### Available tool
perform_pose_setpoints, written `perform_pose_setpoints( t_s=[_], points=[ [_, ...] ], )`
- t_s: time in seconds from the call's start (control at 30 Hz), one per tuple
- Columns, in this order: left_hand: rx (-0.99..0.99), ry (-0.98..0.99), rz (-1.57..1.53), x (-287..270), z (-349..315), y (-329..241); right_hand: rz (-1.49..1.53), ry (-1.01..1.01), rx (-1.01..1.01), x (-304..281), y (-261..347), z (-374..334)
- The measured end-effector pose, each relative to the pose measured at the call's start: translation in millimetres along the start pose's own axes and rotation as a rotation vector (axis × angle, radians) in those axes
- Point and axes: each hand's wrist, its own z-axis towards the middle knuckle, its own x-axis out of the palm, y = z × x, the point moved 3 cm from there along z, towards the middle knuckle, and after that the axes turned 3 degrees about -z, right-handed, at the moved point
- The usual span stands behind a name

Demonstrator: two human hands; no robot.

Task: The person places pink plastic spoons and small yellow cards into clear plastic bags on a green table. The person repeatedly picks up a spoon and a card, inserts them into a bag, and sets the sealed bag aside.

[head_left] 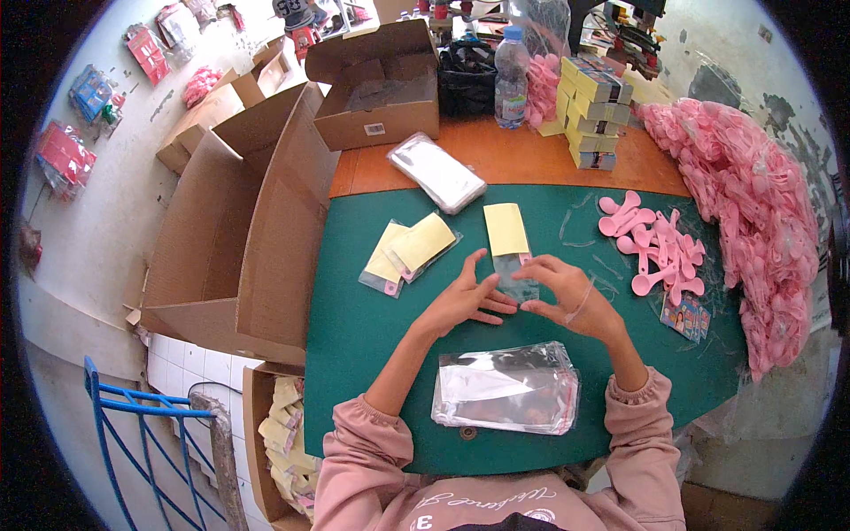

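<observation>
A clear plastic bag [513,276] with a yellow card [506,229] lies on the green tabletop in front of me, and a bit of pink shows beneath the card. At the bag's left lower edge, my left hand [467,297] has its fingers spread. My right hand [568,292] arches over the bag's right side, thumb and forefinger apart, fingertips at the plastic. Nearer to me is a stack of flat clear bags [505,389]. Two packed bags with yellow cards [420,242] overlap on the left. Pink spoons [660,239] lie loose on the right.
A large pink heap of bagged spoons [744,212] runs along the right edge. Stacked card bundles [593,111], a water bottle [511,78] and an open cardboard box [376,88] stand at the back. More cartons [199,257] and a blue metal frame [146,407] are left of the table.
</observation>
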Motion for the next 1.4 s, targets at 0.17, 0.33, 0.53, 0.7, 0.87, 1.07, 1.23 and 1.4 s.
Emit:
perform_pose_setpoints(
  t_s=[0.17,0.33,0.53,0.7,0.87,1.07,1.23,1.4],
  points=[
    [0.08,-0.071,0.143,-7,9,17,-0.154,0.01,-0.01,24,-12,-1],
    [0.067,-0.129,0.131,-8,13,22,-0.007,-0.051,0.029,38,-28,-1],
    [0.053,-0.139,0.128,-10,13,24,0.017,-0.026,0.044,48,-27,2],
    [0.074,-0.139,0.167,-10,14,24,-0.064,-0.039,-0.023,54,-27,1],
    [0.173,-0.263,0.32,-6,13,20,-0.177,-0.125,-0.155,52,-12,-1],
    [0.249,-0.345,0.077,-9,9,13,0.315,0.218,-0.014,6,-5,-6],
    [0.141,-0.223,0.207,-16,12,19,0.816,0.12,-0.032,-111,-85,-14],
    [0.104,-0.174,0.217,-9,15,16,-0.404,-0.099,0.462,-163,-197,-20]
  ],
)
